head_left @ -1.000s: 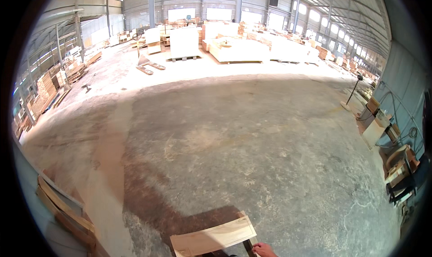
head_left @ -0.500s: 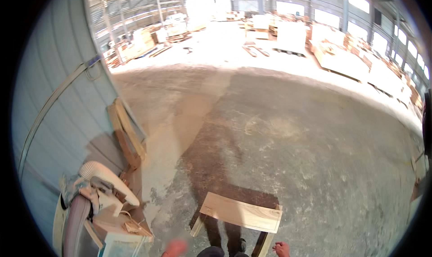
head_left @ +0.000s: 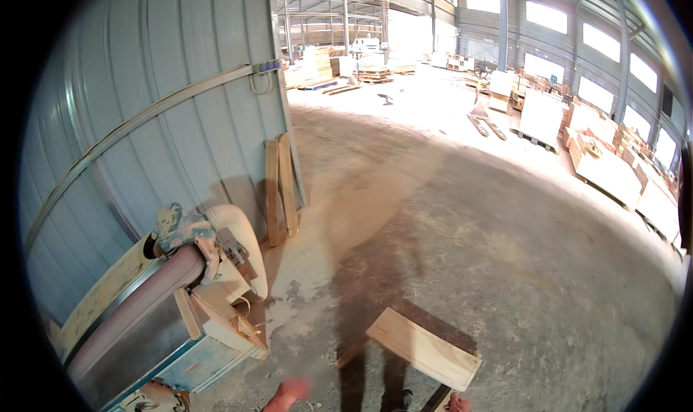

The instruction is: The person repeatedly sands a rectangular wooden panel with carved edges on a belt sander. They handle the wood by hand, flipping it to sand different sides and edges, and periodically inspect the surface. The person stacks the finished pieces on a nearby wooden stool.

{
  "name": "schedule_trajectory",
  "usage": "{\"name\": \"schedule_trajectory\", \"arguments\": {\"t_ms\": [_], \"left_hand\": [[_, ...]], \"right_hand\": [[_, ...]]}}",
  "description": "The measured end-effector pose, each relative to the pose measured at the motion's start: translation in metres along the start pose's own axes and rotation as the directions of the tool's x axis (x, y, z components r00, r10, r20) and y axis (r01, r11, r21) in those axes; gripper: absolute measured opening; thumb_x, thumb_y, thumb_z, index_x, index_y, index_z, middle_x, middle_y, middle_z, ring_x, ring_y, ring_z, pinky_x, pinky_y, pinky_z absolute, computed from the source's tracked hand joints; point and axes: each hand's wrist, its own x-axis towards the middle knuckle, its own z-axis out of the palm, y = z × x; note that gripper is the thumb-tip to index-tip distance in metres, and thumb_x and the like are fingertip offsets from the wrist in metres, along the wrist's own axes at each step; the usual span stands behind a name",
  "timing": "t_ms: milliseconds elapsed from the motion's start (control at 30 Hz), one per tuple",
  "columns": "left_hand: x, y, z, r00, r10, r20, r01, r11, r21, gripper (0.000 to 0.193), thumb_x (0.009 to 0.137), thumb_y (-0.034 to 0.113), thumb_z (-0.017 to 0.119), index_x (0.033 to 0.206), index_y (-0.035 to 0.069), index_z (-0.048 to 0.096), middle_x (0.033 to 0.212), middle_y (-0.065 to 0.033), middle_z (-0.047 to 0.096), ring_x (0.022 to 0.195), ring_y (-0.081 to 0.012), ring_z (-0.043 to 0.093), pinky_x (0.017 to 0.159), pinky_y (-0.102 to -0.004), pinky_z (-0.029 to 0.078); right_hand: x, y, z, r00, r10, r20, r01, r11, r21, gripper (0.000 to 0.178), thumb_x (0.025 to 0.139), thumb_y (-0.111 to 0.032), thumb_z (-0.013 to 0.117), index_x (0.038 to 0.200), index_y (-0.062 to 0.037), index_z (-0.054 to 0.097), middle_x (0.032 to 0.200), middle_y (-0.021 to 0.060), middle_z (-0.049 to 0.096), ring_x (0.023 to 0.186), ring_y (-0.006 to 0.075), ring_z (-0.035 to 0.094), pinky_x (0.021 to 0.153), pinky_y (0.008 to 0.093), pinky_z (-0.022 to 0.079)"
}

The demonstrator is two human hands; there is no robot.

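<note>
Low in front of me stands a small wooden bench (head_left: 424, 350) with a pale plank top and short legs. My right hand (head_left: 457, 403) is at the lower edge, close to the bench's right end. Its fingers look curled, and what they hold, if anything, is hidden. My left hand (head_left: 290, 392) is blurred by motion over the floor, left of the bench and apart from it. Its fingers are smeared. Further left is a belt sander (head_left: 137, 311) with a wide pinkish belt, and a ribbed hose (head_left: 249, 246) curves beside it.
Two wooden boards (head_left: 280, 188) lean on the corrugated metal wall (head_left: 180, 72). Sawdust lies on the concrete floor (head_left: 505, 267). Beyond, in bright light, are a pallet jack (head_left: 486, 127), stacked timber (head_left: 314, 65) and loaded pallets (head_left: 606, 163).
My view has turned left, so the sander and wall show more fully and the bench appears further right and tilted. My left hand remains blurred; my right hand remains near the bench's right end.
</note>
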Motion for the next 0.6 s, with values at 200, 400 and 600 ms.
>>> {"name": "schedule_trajectory", "arguments": {"t_ms": [200,400,600], "left_hand": [[-0.059,-0.129,-0.118,0.920,-0.382,-0.089,0.298,0.828,-0.474,0.038,0.081,0.030,0.062,0.113,0.010,0.053,0.098,-0.0086,0.061,0.080,-0.0235,0.060,0.068,-0.0419,0.049],[-0.123,-0.188,-0.122,0.904,-0.355,-0.240,0.190,0.835,-0.517,0.038,0.082,0.045,0.058,0.100,0.011,0.059,0.079,-0.0070,0.061,0.061,-0.0206,0.054,0.051,-0.0364,0.045],[-0.219,-0.156,-0.072,0.711,-0.408,-0.572,0.111,0.869,-0.481,0.016,0.081,0.017,0.060,0.084,0.001,0.059,0.071,-0.0096,0.061,0.062,-0.0175,0.059,0.054,-0.0304,0.049]], "right_hand": [[-0.033,-0.017,0.042,0.990,-0.088,0.114,0.003,0.804,0.595,0.037,0.092,-0.035,0.049,0.089,-0.0004,0.063,0.063,0.0100,0.059,0.060,0.0193,0.059,0.055,0.0347,0.049],[0.015,-0.020,0.066,0.951,0.164,0.264,-0.210,0.965,0.158,0.034,0.085,-0.031,0.054,0.091,0.0017,0.062,0.072,0.0085,0.063,0.059,0.0184,0.061,0.055,0.0305,0.049],[0.052,-0.121,0.098,0.915,0.116,0.387,-0.141,0.989,0.037,0.035,0.085,-0.032,0.052,0.077,0.0016,0.060,0.065,0.0121,0.060,0.052,0.0193,0.057,0.054,0.0317,0.048]]}}
